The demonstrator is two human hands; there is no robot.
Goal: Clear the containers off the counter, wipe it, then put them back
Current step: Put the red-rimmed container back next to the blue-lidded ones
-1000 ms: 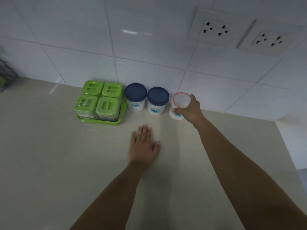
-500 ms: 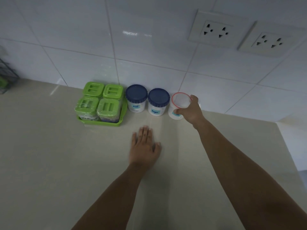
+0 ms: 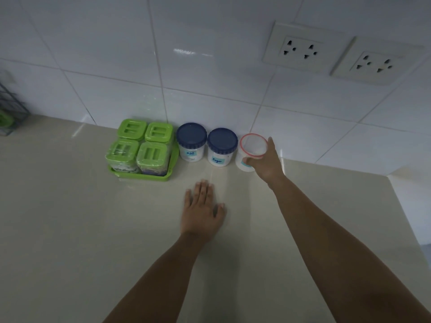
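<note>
Beige table (image 3: 70, 229) under a white tiled wall (image 3: 210, 66). At 11 o'clock a green tray (image 3: 140, 177) holds four green-lidded containers (image 3: 151, 157). At centre the left grip (image 3: 201, 213) lies flat, palm down. At 1 o'clock the right grip (image 3: 268, 164) clasps the red-rimmed jar (image 3: 253, 145), beside the Sugar jar (image 3: 222, 145) and MSG jar (image 3: 191, 141) at 12.

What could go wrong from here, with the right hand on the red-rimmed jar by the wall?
1. The right hand grips the red-rimmed jar from one side only, so it may slip or tip when lifted.
2. That jar stands close beside the Sugar jar; a sideways swing could knock it.
3. The left hand lies flat on the counter in front of the jars, possibly in the pull-back path.
</note>
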